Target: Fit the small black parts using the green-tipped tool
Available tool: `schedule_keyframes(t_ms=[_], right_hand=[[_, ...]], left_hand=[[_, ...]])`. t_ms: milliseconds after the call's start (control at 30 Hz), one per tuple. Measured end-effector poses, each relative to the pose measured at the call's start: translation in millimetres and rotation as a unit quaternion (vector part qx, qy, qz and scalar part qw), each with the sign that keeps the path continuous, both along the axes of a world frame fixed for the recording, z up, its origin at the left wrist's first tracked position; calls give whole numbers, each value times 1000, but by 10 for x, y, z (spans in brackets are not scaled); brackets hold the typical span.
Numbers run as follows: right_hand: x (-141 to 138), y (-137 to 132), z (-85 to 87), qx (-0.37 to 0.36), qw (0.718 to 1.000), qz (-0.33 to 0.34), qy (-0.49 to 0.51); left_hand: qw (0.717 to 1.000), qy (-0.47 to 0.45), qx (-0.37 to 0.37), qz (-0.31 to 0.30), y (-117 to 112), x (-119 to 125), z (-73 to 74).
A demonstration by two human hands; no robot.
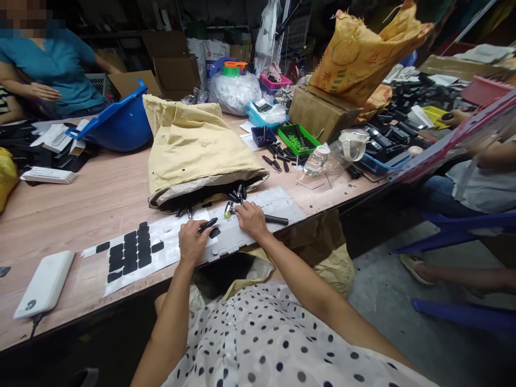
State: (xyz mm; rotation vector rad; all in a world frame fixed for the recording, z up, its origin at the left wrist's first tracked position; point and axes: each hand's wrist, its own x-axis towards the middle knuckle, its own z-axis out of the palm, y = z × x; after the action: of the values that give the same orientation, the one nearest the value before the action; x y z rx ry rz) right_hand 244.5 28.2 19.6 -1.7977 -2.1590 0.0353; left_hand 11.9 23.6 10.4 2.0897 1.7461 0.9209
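- Two hands low on the wooden table (80, 204): my left hand (192, 243) is curled, pinching a black stick (208, 224) between thumb and fingers.
- My right hand (252, 217) pinches a small silver-tipped piece (228, 209), right at the mouth of the tan sack (197, 150).
- Another black tube (276, 219) lies on the grey sheet (278, 203), touching my right hand.
- Sheet of black pads (131, 251) sits just left of my left hand, white power bank (44, 282) further left.

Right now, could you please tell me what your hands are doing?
Left hand gripping short black plastic cylinder. Right hand touching small silver-tipped piece. Open tan paper sack close behind.
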Motion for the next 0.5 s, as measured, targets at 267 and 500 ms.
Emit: schedule_keyframes(t_ms=[267,500], right_hand=[[18,6,8,1,1000,1,2],[-43,-151,85,61,993,31,94]], left_hand=[[998,21,-58,-1,89,182,-10],[996,9,-86,8,62,219,17]])
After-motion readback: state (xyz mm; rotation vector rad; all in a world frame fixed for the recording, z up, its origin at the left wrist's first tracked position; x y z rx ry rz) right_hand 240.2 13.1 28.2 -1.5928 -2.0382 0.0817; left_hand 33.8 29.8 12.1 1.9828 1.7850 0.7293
